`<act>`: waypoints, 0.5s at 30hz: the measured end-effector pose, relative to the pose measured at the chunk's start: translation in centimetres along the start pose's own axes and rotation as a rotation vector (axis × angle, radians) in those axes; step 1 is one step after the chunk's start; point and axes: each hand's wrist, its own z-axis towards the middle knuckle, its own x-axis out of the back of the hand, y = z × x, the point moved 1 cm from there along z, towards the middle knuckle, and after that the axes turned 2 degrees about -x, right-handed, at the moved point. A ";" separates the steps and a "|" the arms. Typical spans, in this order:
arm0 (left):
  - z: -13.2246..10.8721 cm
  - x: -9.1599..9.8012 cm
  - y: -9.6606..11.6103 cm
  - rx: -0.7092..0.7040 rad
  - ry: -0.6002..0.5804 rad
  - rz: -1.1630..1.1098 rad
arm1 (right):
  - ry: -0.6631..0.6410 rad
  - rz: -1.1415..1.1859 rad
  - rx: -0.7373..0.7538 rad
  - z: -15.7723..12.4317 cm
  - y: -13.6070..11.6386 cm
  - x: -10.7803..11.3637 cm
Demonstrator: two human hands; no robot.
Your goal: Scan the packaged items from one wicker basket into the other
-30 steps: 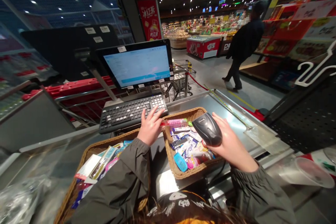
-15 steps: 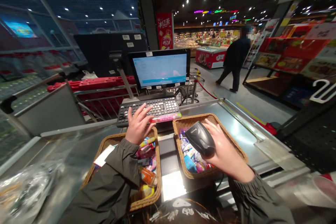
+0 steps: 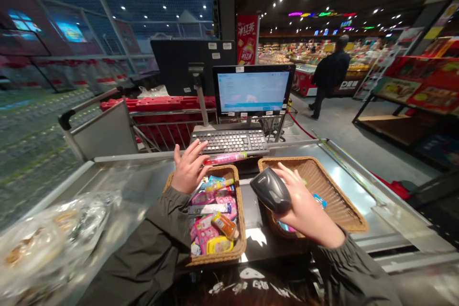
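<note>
My right hand (image 3: pixel 300 203) is wrapped round a black barcode scanner (image 3: pixel 270 190), which hangs over the right wicker basket (image 3: pixel 353 210). A few small colourful packets lie in that basket, partly hidden by the hand. My left hand (image 3: pixel 189 167) pinches one end of a pink tube-shaped candy pack (image 3: pixel 226 158), held level just in front of the black keyboard (image 3: pixel 233 141). Below it stands the left wicker basket (image 3: pixel 241 229), full of mixed small packets. An orange bottle-shaped pack (image 3: pixel 224 224) and a yellow pack (image 3: pixel 219 245) lie on top there.
A lit monitor (image 3: pixel 254 90) stands behind the keyboard, with a second dark screen (image 3: pixel 179 69) facing away. Clear plastic bags (image 3: pixel 53 232) lie on the metal counter (image 3: pixel 124 177) at left. A person (image 3: pixel 330 74) walks in the aisle beyond.
My view has turned left, so the scene sits farther right. Relative to the baskets, both hands have shifted left, still holding the scanner and the pink candy pack. The person has walked farther off.
</note>
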 end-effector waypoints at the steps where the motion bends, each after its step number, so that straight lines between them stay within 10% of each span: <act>1: -0.4 0.3 -0.3 0.002 0.004 0.001 | 0.003 -0.004 0.006 0.2 -0.4 -0.3; 15: -4.3 2.8 -3.1 0.035 0.042 -0.019 | -0.068 0.029 0.019 1.8 -5.4 -2.3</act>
